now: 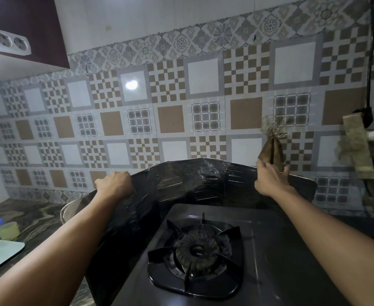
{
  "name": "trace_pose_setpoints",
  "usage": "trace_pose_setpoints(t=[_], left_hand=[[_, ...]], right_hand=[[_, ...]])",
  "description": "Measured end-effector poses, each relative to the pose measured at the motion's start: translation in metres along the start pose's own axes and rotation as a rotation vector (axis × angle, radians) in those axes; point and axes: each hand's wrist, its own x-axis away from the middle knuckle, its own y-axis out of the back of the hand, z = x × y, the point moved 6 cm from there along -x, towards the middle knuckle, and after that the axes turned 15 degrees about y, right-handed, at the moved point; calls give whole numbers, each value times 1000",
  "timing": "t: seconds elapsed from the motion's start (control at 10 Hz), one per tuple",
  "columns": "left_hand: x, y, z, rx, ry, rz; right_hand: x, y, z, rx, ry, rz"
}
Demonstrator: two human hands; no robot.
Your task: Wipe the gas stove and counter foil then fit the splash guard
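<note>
While both hands, left (114, 184) and right (271, 181), grip its top edge, the splash guard (188, 184) stands behind the stove (270, 250).

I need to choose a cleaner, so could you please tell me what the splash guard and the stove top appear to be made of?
Splash guard: it looks like thin glossy black sheet, perhaps coated foil, judging by its embossed ribs, creases and folded panels. Stove top: smooth dark metal or enamel, hard to tell which, with a soft sheen.

Both arms reach forward, left hand (115, 184) curled closed, right hand (270, 180) with fingers extended forward.
</note>
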Motion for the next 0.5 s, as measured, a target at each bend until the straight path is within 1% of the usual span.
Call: trace_pose_setpoints(t=[0.2,0.3,0.5], left_hand=[[14,2,5,6,28,-27],[24,-1,7,-17,53,-6],[45,5,4,-15,10,-1]], right_hand=[[4,2,-1,-12,43,14],[7,-2,-2,-37,55,36],[20,4,6,-101,76,-3]])
